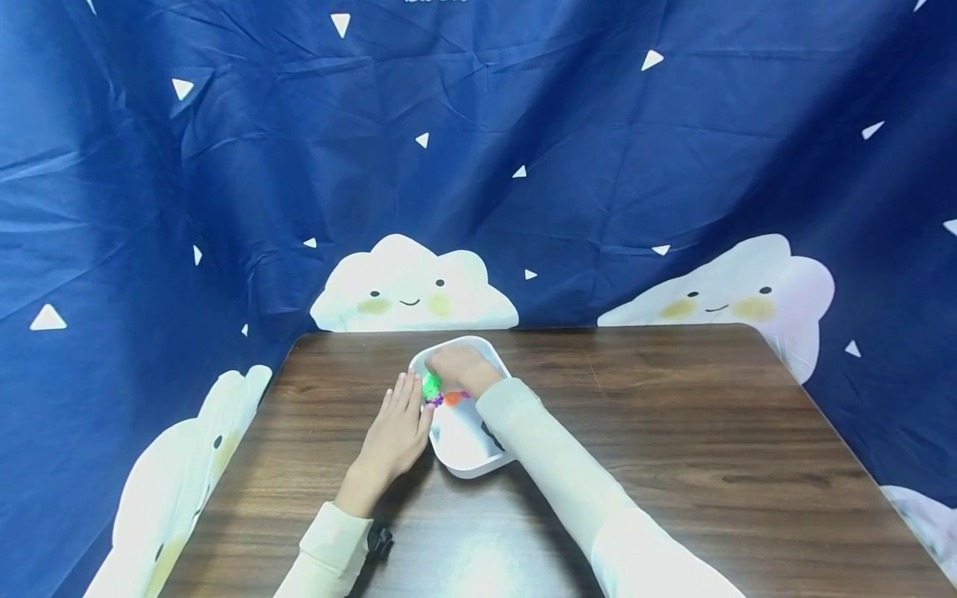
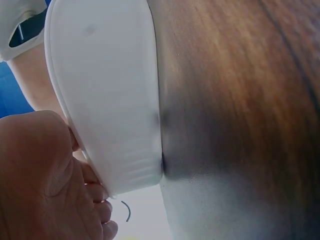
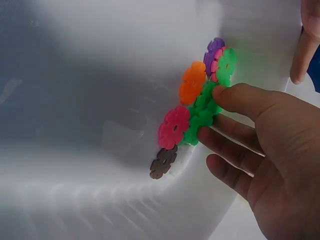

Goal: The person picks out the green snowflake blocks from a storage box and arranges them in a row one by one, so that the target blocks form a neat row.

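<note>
A white plastic bin [image 1: 458, 453] stands on the table, with several flower-shaped plastic discs inside. In the right wrist view, my right hand [image 3: 270, 135] reaches down into the bin and pinches green flower-shaped discs [image 3: 202, 112] between thumb and fingers, close to the wall. Against them lie an orange disc [image 3: 192, 82], a pink disc [image 3: 174, 127], a brown disc [image 3: 163, 162] and a purple disc [image 3: 214, 51]. My left hand [image 1: 396, 432] rests at the bin's left rim with its fingers straight; the left wrist view shows its fingertips [image 2: 97, 192] along the rim.
The brown wooden table [image 1: 673, 432] extends on both sides of the bin. A dark blue curtain [image 1: 478, 166] printed with clouds and white triangles hangs behind the table and along its left side. A small black object [image 1: 380, 541] shows beside the left sleeve.
</note>
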Demonstrator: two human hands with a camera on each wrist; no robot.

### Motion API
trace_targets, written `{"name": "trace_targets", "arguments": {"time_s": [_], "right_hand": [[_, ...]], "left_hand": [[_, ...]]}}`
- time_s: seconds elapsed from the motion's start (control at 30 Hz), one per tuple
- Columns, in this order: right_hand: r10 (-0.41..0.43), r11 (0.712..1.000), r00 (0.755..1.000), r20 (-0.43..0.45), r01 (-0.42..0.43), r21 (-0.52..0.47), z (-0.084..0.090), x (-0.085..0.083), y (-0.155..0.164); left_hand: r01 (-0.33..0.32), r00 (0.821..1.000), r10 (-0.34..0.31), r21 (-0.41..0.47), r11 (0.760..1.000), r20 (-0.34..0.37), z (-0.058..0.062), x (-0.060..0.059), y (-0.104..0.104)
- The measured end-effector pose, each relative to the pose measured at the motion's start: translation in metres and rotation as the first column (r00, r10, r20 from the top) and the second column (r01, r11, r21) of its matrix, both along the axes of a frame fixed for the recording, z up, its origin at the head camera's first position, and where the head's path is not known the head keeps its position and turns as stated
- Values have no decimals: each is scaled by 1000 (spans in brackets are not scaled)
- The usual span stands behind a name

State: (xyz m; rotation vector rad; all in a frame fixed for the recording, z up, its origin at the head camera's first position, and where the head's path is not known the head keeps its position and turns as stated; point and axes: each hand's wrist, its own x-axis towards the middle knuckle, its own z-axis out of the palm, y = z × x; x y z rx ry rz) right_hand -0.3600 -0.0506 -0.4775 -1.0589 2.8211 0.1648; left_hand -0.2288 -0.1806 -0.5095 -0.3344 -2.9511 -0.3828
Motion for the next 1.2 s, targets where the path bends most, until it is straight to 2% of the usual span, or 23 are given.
{"name": "trace_targets", "arguments": {"time_s": [0.5,0.6,0.87,1.2], "right_hand": [[9,997,997,71,-3,-83,15,2,12],[16,995,997,70,-9,-102,20,4,16],[52,985,996,67,-40,-170,36,11,28],[42,971,999,30,-34,-238,56,6,63]], "left_hand": [[4,1000,-4,19,1000,1,-1,1,2],[11,1000,-10,20,1000,-12,-1,1,2],[8,1000,-9,24,1000,15,-1,8,-1],[14,1000,-14,21,1000,16,1,7,1]]}}
